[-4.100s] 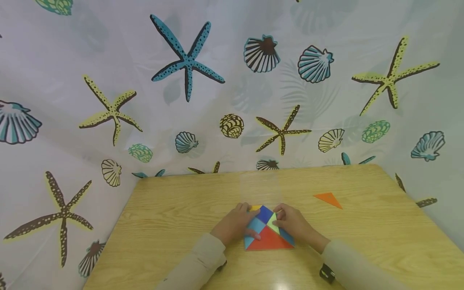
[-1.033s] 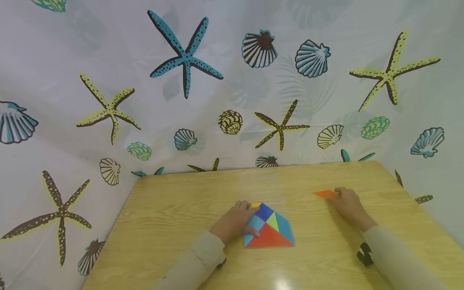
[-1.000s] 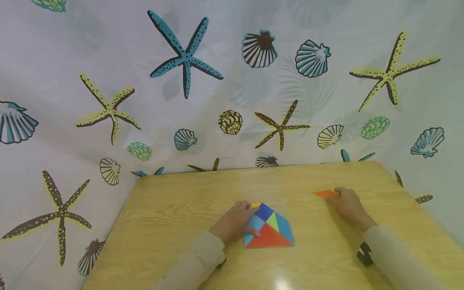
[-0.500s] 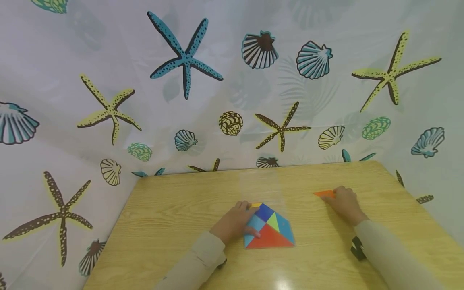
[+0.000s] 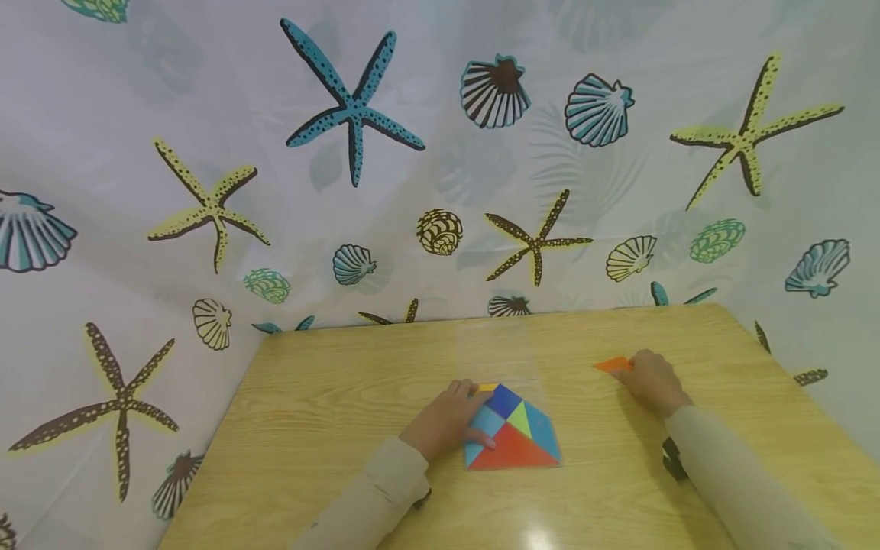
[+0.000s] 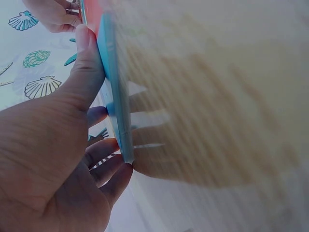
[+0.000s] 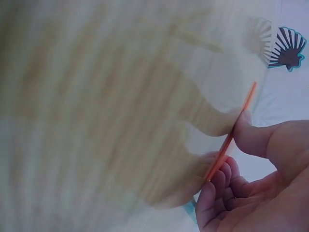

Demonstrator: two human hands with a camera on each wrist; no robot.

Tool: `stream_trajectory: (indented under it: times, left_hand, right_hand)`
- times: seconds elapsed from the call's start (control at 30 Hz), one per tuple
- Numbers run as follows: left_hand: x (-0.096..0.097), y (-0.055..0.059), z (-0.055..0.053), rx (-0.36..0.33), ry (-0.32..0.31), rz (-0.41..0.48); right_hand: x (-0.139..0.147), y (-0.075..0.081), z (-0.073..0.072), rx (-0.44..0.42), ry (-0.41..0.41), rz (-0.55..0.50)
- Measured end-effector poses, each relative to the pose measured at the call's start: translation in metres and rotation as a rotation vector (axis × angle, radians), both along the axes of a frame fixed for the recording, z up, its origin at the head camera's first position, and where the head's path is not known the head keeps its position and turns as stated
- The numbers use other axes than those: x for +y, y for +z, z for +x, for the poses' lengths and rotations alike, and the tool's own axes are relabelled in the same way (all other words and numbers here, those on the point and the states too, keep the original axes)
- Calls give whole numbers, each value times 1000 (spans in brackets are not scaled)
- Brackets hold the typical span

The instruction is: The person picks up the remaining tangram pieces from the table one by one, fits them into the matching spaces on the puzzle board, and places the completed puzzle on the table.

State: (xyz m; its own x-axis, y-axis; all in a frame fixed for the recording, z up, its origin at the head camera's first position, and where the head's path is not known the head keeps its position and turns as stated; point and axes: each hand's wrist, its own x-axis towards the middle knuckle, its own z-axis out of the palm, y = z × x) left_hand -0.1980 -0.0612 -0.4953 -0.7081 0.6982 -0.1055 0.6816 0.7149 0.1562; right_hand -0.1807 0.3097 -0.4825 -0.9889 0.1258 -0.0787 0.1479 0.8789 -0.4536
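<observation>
In the head view, my left hand (image 5: 443, 420) rests on the left side of a flat set of colored tangram pieces (image 5: 514, 449). Its thumb and index finger are spread over the pieces, and the left wrist view shows the other fingertips at the light blue edge (image 6: 110, 58). Red, blue, light blue and pale green pieces show, plus a yellow one partly under the fingers. Farther right, my right hand (image 5: 653, 382) pinches an orange triangle (image 5: 612, 365). Seen edge-on in the right wrist view, the orange triangle (image 7: 248, 99) lies between thumb and fingers.
The pieces are on a light wooden table (image 5: 330, 397). A clear, see-through sheet (image 5: 495, 344) lies just behind them. A white curtain (image 5: 412, 183) printed with starfish and shells hangs around the table's back and sides.
My right hand has left the pale green piece for the orange triangle at the right, and in the last second has slid slightly left over it. The left hand stays on the pieces.
</observation>
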Motion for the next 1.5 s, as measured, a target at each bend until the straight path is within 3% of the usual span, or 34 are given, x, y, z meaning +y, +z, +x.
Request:
stream_trajectory:
  times: [0.13,0.4,0.57,0.9,1.2,1.33,1.5]
  left_hand:
    - [1,2,1,0,-1,-3]
    - [2,4,2,6,-2,-8]
    - [2,4,2,-6,-1,-1]
    - [0,4,1,-4,-1,2]
    - [2,4,2,-18,9,-1]
    - [2,3,1,-18,6,-4]
    - [1,2,1,-12,3,2]
  right_hand:
    - [3,1,-3,0,9,-15]
    - [14,-15,-3,163,6,-107]
    - [16,-14,2,219,1,-151]
    - [7,-5,9,219,101,-271]
    - [-6,-4,10,237,118,-396]
    - [-13,0,11,295,148,-396]
    - [-22,3,12,359,149,-317]
